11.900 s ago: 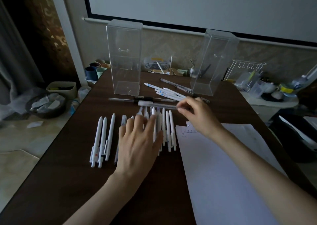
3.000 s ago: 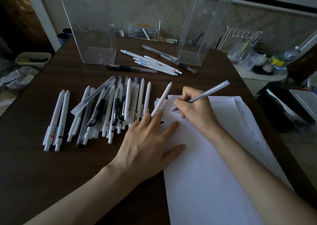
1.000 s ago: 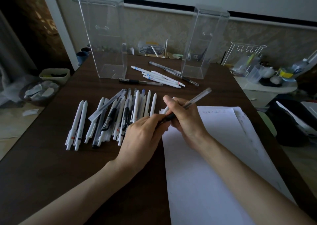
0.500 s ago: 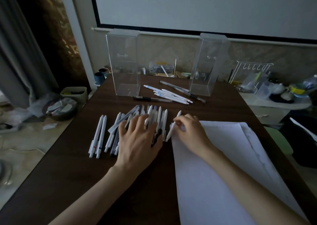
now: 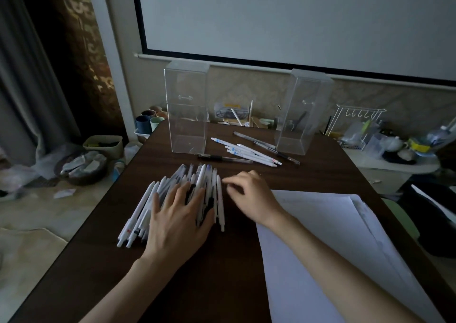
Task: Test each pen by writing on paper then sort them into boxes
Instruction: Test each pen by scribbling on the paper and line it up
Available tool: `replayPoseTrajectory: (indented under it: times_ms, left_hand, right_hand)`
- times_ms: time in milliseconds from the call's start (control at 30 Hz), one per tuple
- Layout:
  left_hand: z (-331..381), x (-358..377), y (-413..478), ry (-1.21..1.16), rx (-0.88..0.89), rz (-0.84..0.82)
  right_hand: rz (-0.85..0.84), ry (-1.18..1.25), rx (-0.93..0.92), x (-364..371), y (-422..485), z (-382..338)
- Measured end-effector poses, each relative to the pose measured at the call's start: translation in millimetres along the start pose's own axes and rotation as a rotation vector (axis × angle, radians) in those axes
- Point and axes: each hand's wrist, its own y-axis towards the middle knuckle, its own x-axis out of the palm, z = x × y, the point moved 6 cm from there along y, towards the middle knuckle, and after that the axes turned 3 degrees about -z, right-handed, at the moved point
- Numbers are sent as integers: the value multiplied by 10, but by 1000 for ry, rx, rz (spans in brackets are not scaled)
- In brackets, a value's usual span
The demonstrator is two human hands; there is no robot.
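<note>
In dim light I see a dark wooden table [image 5: 222, 285] set against a beige patterned wall [image 5: 246, 83] beneath a black-bordered white projection screen [image 5: 296, 14], a grey curtain [image 5: 19, 100] hanging far left above a pale floor [image 5: 32, 236], and what may be a low white side table [image 5: 394, 168] at right.

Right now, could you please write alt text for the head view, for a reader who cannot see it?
A left hand lies flat on a pile of pens on a dark table, the right hand curled beside it by white paper. Two clear boxes stand behind.
</note>
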Motion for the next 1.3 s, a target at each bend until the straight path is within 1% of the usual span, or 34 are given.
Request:
replayPoseTrajectory:
  times_ms: [67, 100, 167, 200, 267, 333, 400, 467, 533, 600, 667, 733, 800, 867, 1000, 1067, 1133, 1167, 1233, 1300]
  left_hand:
    - [91, -39, 17, -51, 82, 25]
    - [168, -29, 21, -71, 162, 8]
    - [317, 59, 12, -71, 336, -44]
    - [362, 105, -2, -50, 388, -58]
    - [377, 156, -12, -12, 402, -61]
    - [329, 148, 10, -2, 350, -31]
    - [282, 113, 40, -2, 301, 1]
    - [258, 110, 50, -13, 285, 20]
    - [262, 104, 49, -19, 285, 35]
    - [275, 57, 53, -45, 282, 88]
    - [304, -28, 69, -63, 276, 167]
    - [369, -82, 102, -56, 282, 224]
    - [482, -87, 152, -47, 315, 228]
    - [636, -62, 193, -55, 366, 219]
    - [941, 41, 223, -125, 437, 204]
    - [1046, 119, 208, -173, 497, 152]
    - [1108, 158, 182, -215, 565, 84]
    - [1114, 156, 177, -246, 572, 50]
    - [1092, 144, 182, -310, 546, 9]
    - [1086, 135, 174, -338, 543, 9]
  right_hand:
    - [51, -4, 94, -88, 217, 194]
    - [52, -50, 128, -109, 323, 285]
    - [18, -159, 161, -106, 499, 424]
    - [-5, -191, 170, -91, 562, 474]
    - [-47, -242, 184, -46, 650, 552]
    - [-54, -309, 203, -9, 701, 591]
    - [-20, -341, 231, 0, 724, 599]
    - [35, -320, 231, -31, 700, 567]
    - [104, -195, 220, -130, 594, 525]
    - [125, 54, 209, -274, 391, 473]
    - [53, 296, 201, -401, 120, 403]
    - [-9, 441, 232, -523, -177, 382]
    - [-5, 623, 275, -629, -439, 423]
    - [12, 798, 278, -695, -620, 479]
    - [89, 1052, 277, -708, -802, 600]
    - [78, 1083, 264, -643, -861, 643]
    - [-21, 989, 233, -556, -898, 594]
    - [-49, 963, 222, -523, -909, 574]
    - [-56, 971, 211, -501, -910, 546]
    - [-56, 992, 202, -507, -903, 526]
